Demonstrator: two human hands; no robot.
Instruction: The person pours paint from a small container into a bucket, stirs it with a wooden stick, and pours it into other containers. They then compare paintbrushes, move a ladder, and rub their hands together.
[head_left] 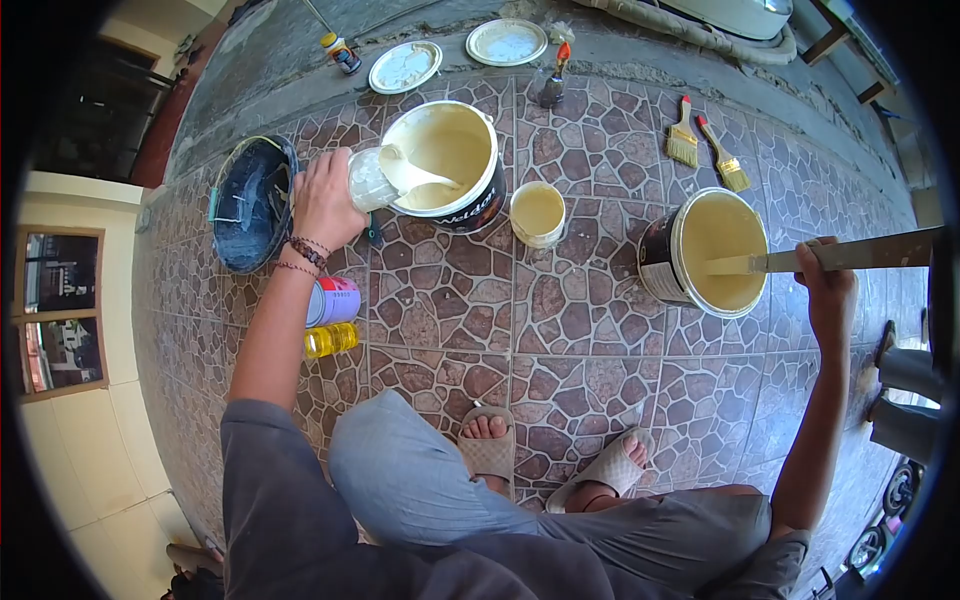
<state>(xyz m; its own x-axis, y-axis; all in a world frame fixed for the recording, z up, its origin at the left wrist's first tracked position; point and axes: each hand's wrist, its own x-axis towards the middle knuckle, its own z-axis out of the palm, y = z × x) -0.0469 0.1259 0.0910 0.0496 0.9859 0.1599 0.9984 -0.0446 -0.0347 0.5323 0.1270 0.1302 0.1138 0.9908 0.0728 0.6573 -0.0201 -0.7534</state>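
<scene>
My left hand (325,200) is wrapped round a clear plastic container (372,178), tipped over the left paint bucket (440,150). Cream paint runs from its mouth into that bucket. At the right, my right hand (828,275) grips a long flat wooden stick (860,252); its cream-coated end reaches into the right paint bucket (722,225), which holds cream paint. Between the two buckets stands a small tub (538,212) of cream paint.
Two paintbrushes (683,145) lie behind the right bucket. Two lids (405,67) and a bottle (341,53) are at the back. A dark basin (250,205), a purple-red can (335,301) and a yellow bottle (331,340) are left. Another person's legs (908,400) show far right.
</scene>
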